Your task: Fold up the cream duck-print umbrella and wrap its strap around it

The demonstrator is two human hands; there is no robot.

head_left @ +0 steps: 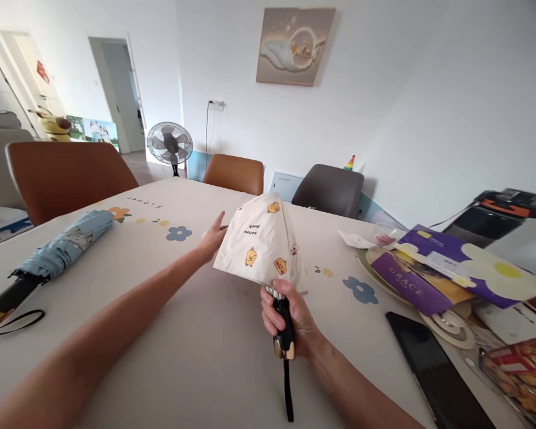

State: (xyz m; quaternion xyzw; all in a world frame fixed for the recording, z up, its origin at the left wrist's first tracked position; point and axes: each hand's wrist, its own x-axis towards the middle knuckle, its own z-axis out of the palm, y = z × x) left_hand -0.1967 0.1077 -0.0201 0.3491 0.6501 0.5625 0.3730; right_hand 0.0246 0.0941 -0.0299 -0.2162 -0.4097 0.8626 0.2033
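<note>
A cream folding umbrella printed with yellow ducks points away from me over the table. My right hand is closed around its black handle, from which a black strap hangs down. My left hand reaches forward with fingers stretched out, touching the left side of the umbrella's loose canopy. A second, light blue umbrella lies folded at the left of the table, apart from both hands.
The table has a cream cloth with flower prints. At right lie a purple box on a plate, a black phone and snack packets. Brown chairs stand around the table; a fan stands by the far wall.
</note>
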